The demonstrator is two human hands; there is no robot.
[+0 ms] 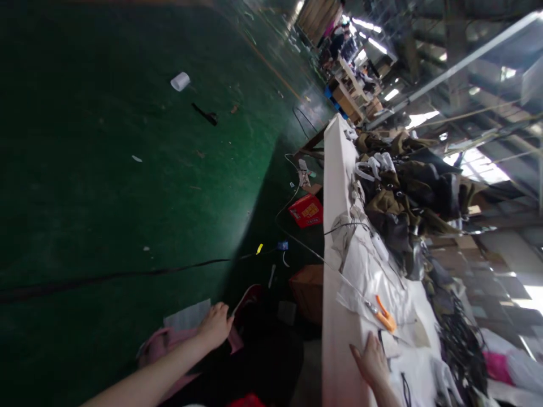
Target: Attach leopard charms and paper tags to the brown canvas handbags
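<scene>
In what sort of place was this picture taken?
Probably a factory workshop: there are a long white table, a large dark pile and a wide green floor with scattered scraps.

- Green floor (pixel 148 169) leaves roomy passage well out from the white-covered table (pixel 337 169).
- Red carton (pixel 306 211), brown carton (pixel 309 289) obstruct its near side.
- Olive-and-black fabric heap (pixel 394 195) blocks its far side.

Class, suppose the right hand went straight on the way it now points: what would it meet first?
Probably the orange-handled tool, near its metal end, just beyond the right hand. Depth is unclear, so the hand might pass slightly beside or above it.
</scene>
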